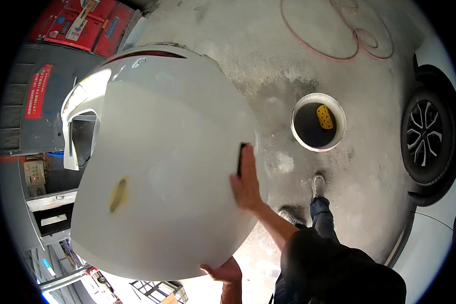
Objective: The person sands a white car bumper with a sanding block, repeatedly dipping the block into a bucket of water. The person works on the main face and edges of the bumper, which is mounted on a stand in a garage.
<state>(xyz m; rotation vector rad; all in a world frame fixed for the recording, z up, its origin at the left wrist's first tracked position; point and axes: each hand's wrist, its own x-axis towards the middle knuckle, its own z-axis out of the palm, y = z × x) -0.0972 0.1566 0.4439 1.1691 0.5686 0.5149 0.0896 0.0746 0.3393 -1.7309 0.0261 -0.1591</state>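
Observation:
A large pale car body panel fills the middle, with a yellowish patch around a darker spot at its left. My right hand presses a dark block on the panel's surface near its right edge, fingers wrapped along it. My left hand grips the lower edge of the panel, thumb on top and fingers hidden underneath.
Right of the panel stands a white bucket with dark liquid and a yellow perforated pad. A pink hose lies behind. A parked car's wheel is at right; red equipment and a white part are at left.

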